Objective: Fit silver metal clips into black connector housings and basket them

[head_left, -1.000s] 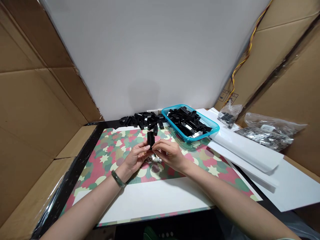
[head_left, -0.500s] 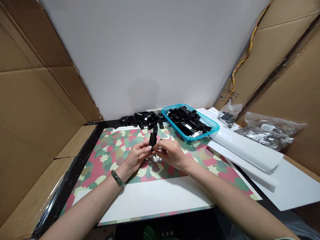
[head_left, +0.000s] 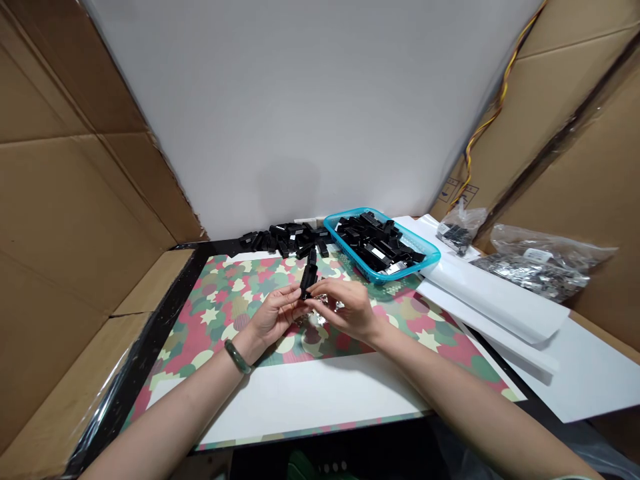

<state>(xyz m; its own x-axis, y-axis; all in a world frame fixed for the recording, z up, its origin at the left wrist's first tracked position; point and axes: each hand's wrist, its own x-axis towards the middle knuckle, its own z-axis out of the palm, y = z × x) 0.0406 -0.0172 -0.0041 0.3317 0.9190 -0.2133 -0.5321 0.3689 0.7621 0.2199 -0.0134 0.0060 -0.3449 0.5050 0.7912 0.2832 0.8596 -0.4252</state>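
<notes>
My left hand [head_left: 273, 315] and my right hand [head_left: 346, 309] meet over the middle of the patterned mat [head_left: 210, 300]. Both pinch one small black plastic block [head_left: 308, 281], which sticks up and leans to the right between the fingertips. My left wrist wears a green bangle [head_left: 237, 357]. A small heap of shiny metal bits [head_left: 316, 319] lies on the mat just under my hands.
A pile of black blocks [head_left: 285, 240] lies at the mat's far edge. A blue basket [head_left: 429, 254] of more black blocks stands right of it. White sheets [head_left: 495, 293] and clear bags of parts [head_left: 535, 270] are on the right. Cardboard walls close both sides.
The black block has tilted from upright to leaning right between my fingertips. My right hand has shifted slightly right. The left hand has barely moved.
</notes>
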